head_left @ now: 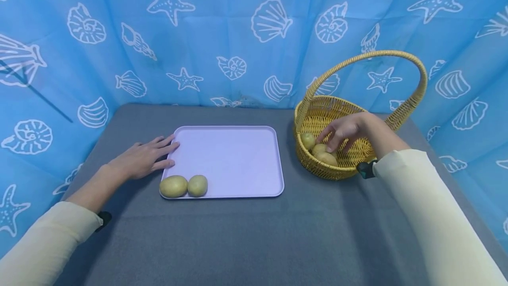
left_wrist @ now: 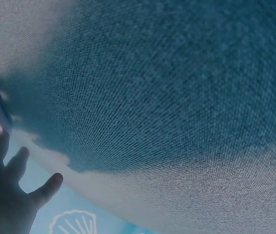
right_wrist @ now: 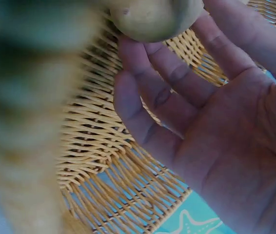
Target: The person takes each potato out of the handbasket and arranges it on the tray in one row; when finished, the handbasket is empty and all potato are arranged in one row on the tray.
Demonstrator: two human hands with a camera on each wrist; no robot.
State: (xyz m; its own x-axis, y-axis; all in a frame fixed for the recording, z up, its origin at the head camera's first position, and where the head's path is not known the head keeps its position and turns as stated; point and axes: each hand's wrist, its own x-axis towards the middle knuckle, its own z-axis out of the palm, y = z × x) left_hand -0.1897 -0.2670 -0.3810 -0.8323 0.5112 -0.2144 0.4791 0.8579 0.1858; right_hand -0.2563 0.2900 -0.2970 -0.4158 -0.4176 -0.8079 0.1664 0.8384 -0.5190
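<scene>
R hand (head_left: 350, 129) nearer: potatoes (head_left: 326, 159) in basket (head_left: 322, 171) lie just below & L of its grip, can't tell if pinching; L hand (head_left: 143, 159) w/ fingers spread at L edge of tray (head_left: 228, 158)

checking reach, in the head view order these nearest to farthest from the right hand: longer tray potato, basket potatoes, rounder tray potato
From the right hand:
1. Basket potatoes: right by it, inside the basket
2. Rounder tray potato: leftward, near edge of the tray
3. Longer tray potato: farther left, in the near corner
</scene>
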